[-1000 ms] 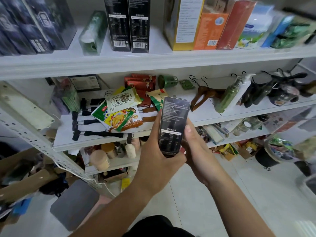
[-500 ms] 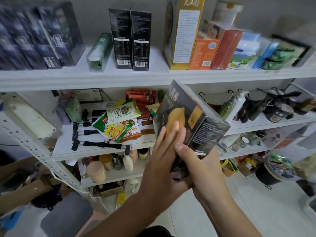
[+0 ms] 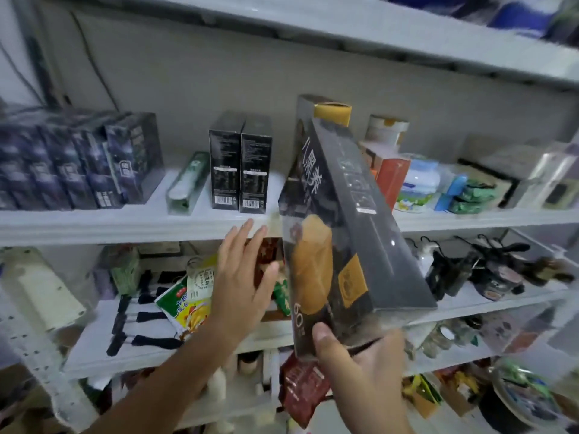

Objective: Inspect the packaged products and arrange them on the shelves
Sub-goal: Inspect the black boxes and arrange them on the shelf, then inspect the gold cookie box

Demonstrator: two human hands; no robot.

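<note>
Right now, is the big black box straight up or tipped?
Tipped: the black box leans left, gripped at its bottom by the right hand.

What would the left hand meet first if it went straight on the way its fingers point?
Probably the front edge of the white shelf, below the two black boxes: the straight fingers of the left hand point up at it. Depth is unclear, so the gap cannot be judged.

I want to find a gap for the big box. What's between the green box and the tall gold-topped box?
In the head view, two black boxes stand side by side, then a bare bit of shelf, partly hidden by the held box.
</note>
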